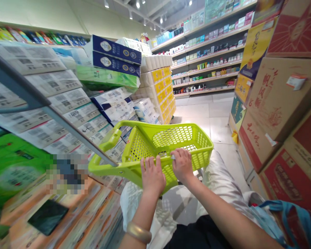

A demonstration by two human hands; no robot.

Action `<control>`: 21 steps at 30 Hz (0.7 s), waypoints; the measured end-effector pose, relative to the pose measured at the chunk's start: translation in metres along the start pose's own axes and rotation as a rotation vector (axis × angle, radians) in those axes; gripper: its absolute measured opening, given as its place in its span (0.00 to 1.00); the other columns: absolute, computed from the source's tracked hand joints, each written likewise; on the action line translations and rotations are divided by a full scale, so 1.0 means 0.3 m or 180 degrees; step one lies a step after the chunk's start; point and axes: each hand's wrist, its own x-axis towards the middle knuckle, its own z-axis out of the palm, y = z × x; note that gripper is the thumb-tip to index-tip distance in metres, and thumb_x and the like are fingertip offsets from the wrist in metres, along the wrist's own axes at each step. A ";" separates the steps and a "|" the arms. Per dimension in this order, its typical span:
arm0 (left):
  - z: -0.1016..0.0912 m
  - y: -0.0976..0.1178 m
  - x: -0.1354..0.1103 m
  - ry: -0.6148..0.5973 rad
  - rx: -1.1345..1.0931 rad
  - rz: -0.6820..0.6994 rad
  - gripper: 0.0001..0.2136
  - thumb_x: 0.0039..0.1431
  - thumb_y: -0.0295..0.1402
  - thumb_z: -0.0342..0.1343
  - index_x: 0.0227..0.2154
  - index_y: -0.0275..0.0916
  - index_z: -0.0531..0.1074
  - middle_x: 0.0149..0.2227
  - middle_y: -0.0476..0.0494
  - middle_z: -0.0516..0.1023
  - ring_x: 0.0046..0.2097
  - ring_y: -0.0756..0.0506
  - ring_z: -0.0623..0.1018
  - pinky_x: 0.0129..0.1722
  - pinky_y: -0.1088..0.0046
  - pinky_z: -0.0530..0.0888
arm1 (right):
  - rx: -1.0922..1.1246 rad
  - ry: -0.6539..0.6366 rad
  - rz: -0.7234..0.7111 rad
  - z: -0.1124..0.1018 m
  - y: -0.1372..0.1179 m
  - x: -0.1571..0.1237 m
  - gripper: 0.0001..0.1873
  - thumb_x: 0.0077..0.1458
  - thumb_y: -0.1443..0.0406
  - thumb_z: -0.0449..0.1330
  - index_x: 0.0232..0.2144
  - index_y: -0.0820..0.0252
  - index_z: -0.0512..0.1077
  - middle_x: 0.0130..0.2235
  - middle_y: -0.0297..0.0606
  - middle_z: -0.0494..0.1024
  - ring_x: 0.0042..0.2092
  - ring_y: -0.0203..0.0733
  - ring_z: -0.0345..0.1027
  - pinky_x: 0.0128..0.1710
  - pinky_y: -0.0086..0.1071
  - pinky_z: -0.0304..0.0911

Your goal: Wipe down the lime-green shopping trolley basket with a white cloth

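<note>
A lime-green rolling shopping basket [168,138] stands in front of me, with nothing seen inside it. From its near left end a grey metal pull handle [85,136] slants up to the left. My left hand [153,176] is hooked over the near rim, fingers bent across the edge. Farther right along the same rim, my right hand [182,166] grips it with curled fingers. Something small and white shows at the right hand's fingers; what it is I cannot make out. A gold-coloured bangle [139,232] circles my left wrist.
Stacked tissue packs [114,103] crowd the left side. A dark phone-like slab [48,217] lies on orange packs [85,211]. Cardboard cartons [280,100] rise on the right. Stocked shelves [207,52] line the back, past a tiled floor [197,110].
</note>
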 end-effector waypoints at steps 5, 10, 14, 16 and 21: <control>0.007 -0.008 -0.024 0.0088 -0.0042 0.0022 0.25 0.50 0.28 0.54 0.54 0.33 0.66 0.49 0.33 0.69 0.56 0.35 0.65 0.62 0.49 0.54 | 0.0269 -0.0268 -0.0324 0.003 -0.089 -0.028 0.19 0.51 0.70 0.56 0.47 0.58 0.69 0.47 0.43 0.70 0.52 0.48 0.58 0.56 0.43 0.52; 0.012 -0.018 -0.036 0.0068 -0.0031 -0.0009 0.27 0.48 0.27 0.53 0.55 0.35 0.65 0.50 0.33 0.70 0.56 0.34 0.66 0.62 0.48 0.55 | 0.0169 -0.0462 -0.0772 -0.078 -0.016 -0.035 0.20 0.60 0.68 0.51 0.54 0.54 0.67 0.53 0.40 0.71 0.56 0.45 0.58 0.56 0.40 0.54; 0.016 -0.009 -0.034 0.0047 -0.0068 -0.0031 0.28 0.47 0.26 0.53 0.55 0.35 0.64 0.50 0.32 0.70 0.56 0.34 0.66 0.62 0.47 0.54 | -0.0007 -0.0434 -0.0630 -0.094 0.018 -0.010 0.14 0.61 0.65 0.54 0.49 0.51 0.71 0.46 0.39 0.75 0.50 0.45 0.64 0.50 0.39 0.57; 0.016 -0.006 -0.033 0.0042 -0.0084 -0.0034 0.28 0.47 0.26 0.53 0.55 0.34 0.64 0.50 0.32 0.70 0.57 0.34 0.65 0.62 0.46 0.54 | -0.0062 -0.0455 -0.0550 -0.070 -0.002 0.003 0.11 0.60 0.65 0.55 0.45 0.54 0.72 0.42 0.40 0.75 0.46 0.45 0.65 0.48 0.39 0.58; 0.014 -0.009 -0.036 0.0094 -0.0080 -0.0008 0.27 0.47 0.27 0.54 0.55 0.33 0.65 0.49 0.32 0.69 0.56 0.34 0.65 0.62 0.48 0.54 | 0.0068 -0.0404 -0.0789 0.003 -0.076 0.002 0.10 0.61 0.69 0.51 0.42 0.59 0.70 0.48 0.43 0.73 0.52 0.46 0.62 0.53 0.39 0.55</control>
